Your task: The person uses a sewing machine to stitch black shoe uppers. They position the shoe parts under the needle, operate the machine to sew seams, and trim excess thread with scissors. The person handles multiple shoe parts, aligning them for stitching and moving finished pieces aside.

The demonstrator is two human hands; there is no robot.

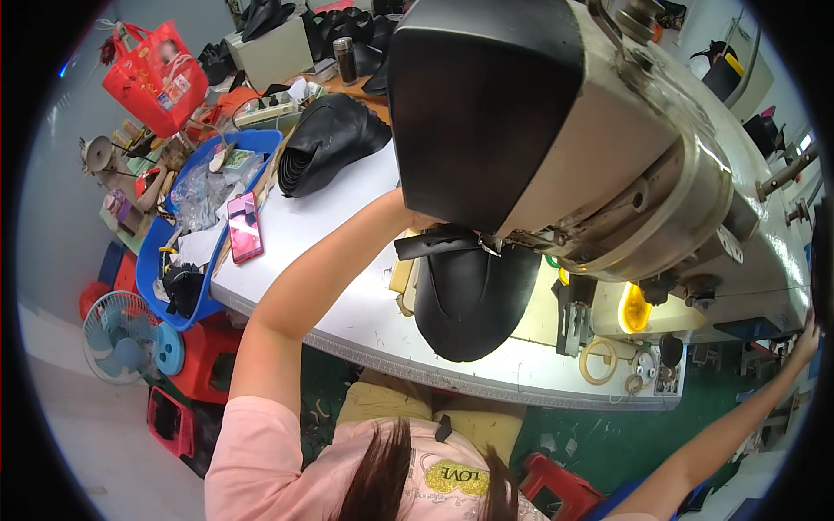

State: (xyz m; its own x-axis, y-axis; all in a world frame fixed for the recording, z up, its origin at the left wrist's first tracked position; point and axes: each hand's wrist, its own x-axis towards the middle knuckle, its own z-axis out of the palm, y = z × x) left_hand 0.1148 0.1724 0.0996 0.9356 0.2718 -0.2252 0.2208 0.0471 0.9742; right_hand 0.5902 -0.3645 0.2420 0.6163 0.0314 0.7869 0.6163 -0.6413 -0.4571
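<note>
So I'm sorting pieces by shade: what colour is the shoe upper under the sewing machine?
Black, seen in the head view: the shoe upper is plain black.

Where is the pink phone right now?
The pink phone lies on the left end of the white table, beside the blue bin and just below the stack of black pieces.

On the white worktable (347, 286), the black leather shoe upper (473, 300) lies under the head of the grey sewing machine (608, 148), with the pink-cased phone (244, 227) to its left, the curled black leather piece (330, 143) behind, and the blue plastic basket (187, 260) beside the table's left edge.
</note>
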